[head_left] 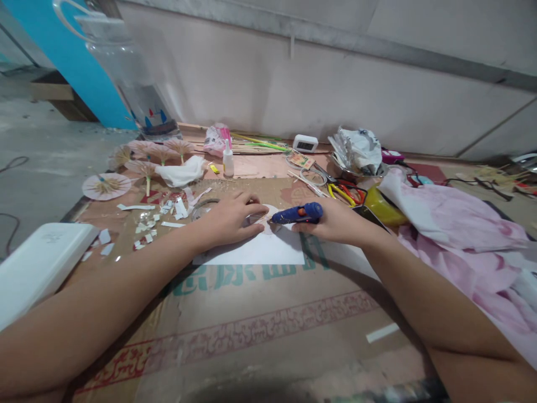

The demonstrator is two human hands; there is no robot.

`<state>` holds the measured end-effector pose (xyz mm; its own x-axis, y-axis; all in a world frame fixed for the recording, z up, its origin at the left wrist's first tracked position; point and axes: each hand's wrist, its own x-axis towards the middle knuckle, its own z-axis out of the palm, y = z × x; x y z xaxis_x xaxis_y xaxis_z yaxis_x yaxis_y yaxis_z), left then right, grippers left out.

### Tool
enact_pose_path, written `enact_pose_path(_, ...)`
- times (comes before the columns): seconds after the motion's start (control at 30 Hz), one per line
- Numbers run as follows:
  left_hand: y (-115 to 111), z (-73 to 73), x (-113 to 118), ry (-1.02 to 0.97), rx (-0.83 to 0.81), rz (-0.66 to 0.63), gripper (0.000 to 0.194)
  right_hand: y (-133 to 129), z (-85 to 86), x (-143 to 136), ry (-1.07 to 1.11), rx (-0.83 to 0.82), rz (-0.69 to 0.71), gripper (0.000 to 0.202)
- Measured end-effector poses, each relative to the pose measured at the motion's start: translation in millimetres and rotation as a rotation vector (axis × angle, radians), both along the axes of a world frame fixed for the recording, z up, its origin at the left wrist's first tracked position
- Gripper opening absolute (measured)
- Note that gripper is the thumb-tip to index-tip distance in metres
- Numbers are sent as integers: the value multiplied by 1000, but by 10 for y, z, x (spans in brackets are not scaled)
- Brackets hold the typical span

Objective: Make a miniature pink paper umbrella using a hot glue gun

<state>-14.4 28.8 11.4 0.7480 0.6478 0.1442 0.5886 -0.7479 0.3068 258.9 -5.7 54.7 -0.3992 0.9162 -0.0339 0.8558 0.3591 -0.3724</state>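
Observation:
My right hand (335, 221) grips a blue hot glue gun (297, 214), its nozzle pointing left and down. The tip meets a round pale paper disc (277, 225) with thin yellowish strips near its middle. From the left, my left hand (232, 219) rests at the disc's edge, thumb and forefinger curved and apart on either side of the strips. Beneath lies a white paper sheet (251, 253) on the cardboard (268, 305). A clear roll (202, 209), possibly tape, sits partly behind my left hand.
Small paper umbrellas (106, 186), white scraps (146, 226) and a dropper bottle (227, 159) are at the left. Behind stand a plastic jug (145, 84) and a small digital display (305, 144). Pliers (342, 193) and pink-white cloth (457, 218) lie right; a white box-shaped device (46, 268) sits near left.

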Motion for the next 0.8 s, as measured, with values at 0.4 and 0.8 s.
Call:
enact_pose_path(0.4, -5, 2, 8, 4, 9, -1, 46, -97, 94, -92, -122, 136, 52, 25)
enact_pose_path(0.8, -4, -5, 2, -4, 18, -2, 46, -135, 144, -120, -147, 138, 73, 25)
